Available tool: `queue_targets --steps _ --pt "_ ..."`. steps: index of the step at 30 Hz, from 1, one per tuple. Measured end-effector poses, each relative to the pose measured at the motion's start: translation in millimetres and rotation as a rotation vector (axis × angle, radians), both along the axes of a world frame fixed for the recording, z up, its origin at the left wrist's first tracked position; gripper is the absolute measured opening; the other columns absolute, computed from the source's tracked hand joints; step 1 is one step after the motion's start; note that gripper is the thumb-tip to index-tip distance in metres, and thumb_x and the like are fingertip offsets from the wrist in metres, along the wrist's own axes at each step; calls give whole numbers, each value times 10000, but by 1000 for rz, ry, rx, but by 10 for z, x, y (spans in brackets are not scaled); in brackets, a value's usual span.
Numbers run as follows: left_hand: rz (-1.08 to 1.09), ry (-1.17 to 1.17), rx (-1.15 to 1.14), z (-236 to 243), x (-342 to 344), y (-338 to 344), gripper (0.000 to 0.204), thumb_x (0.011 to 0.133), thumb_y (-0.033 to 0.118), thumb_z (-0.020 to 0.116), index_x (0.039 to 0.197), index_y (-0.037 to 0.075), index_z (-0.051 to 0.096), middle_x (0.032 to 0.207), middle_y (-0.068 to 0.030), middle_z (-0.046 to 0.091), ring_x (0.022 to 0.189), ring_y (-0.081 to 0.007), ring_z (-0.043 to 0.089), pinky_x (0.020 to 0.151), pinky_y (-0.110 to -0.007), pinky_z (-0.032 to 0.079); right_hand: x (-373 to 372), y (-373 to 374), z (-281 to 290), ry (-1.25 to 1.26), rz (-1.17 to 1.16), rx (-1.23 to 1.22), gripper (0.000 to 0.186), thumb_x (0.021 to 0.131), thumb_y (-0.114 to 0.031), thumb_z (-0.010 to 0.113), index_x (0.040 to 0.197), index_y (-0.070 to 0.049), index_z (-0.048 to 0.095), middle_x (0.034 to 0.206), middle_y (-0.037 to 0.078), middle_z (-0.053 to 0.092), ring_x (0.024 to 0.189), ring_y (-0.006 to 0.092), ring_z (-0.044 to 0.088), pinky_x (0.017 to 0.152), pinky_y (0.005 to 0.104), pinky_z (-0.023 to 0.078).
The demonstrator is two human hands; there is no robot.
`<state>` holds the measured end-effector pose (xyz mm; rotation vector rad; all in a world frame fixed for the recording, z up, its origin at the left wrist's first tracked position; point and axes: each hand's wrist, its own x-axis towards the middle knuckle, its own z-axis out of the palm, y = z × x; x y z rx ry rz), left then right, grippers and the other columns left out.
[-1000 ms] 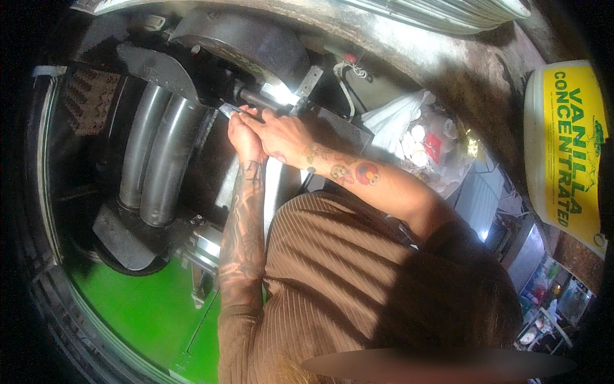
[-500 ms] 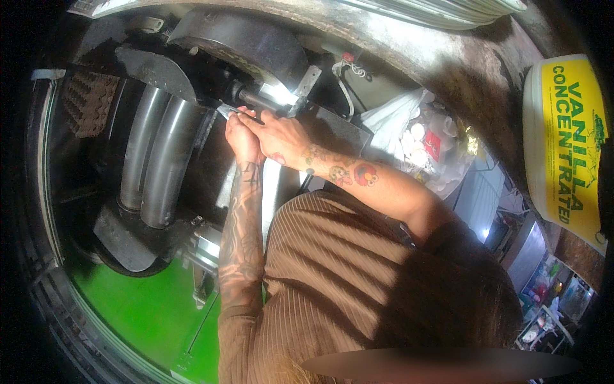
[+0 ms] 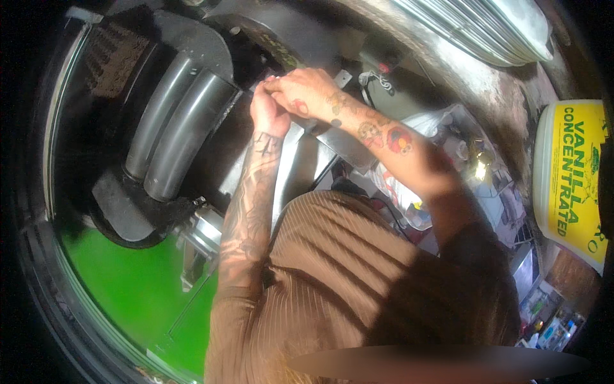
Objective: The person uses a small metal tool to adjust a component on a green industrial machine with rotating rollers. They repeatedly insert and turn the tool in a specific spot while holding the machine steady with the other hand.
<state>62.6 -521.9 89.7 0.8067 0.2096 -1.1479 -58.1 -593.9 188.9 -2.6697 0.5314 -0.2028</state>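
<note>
My left hand (image 3: 267, 115) and my right hand (image 3: 306, 88) are together beside the right end of a machine with two smooth steel rollers (image 3: 187, 144). The fingers of both are curled inward and meet at the tips. Whatever they grip is hidden behind the fingers and in shadow. My right hand lies partly over the left one. Just beyond the fingertips is a dark rounded machine cover (image 3: 275, 32). A dark curved end plate (image 3: 201, 41) stands to the left of the hands, at the far end of the rollers.
A bright green surface (image 3: 121, 281) lies at the lower left. A pale bag of rubbish (image 3: 428, 137) stands right of my right forearm. Farther right is a white jug with a yellow label (image 3: 569, 173). A stack of white plate-like items (image 3: 480, 29) sits at the upper right.
The view has shifted, and both hands now appear farther up and right. The small pale, shiny piece that showed at the fingertips is no longer visible. The hands have stayed together.
</note>
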Motion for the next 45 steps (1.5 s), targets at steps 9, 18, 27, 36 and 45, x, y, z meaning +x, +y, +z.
queue_targets --steps 9,18,27,36,45 --pt "99 -101 49 77 -33 4 442 1101 334 329 1328 32 559 1322 -203 646 1253 -382 626 1097 -544 499 247 104 225 190 3 -96 182 852 -180 687 947 -104 822 999 123 803 947 289 787 814 422 625" --pt "116 -125 167 233 -48 82 237 1035 224 473 1013 56 639 1025 -103 698 1009 -284 684 924 -437 571 182 221 162 122 -4 -46 141 810 -128 720 920 -59 774 914 148 781 897 312 775 782 442 619" --pt "117 -114 136 233 -69 87 272 1068 268 464 1007 71 642 1013 -95 704 997 -272 689 914 -426 571 201 191 223 177 -3 9 142 805 -111 706 922 -65 773 927 143 783 899 322 773 773 449 617" --pt "188 -42 85 239 -125 6 249 1043 244 475 1027 68 650 1041 -94 704 998 -257 686 923 -424 569 232 83 274 217 7 -17 187 824 -129 680 975 -83 781 946 157 784 906 338 773 783 459 621" --pt "135 -54 102 223 -56 -16 359 1073 286 397 1242 47 604 1212 -152 693 1129 -331 682 995 -502 555 280 60 346 302 11 -34 183 871 -192 695 985 -129 824 1042 102 804 980 269 781 821 406 617"
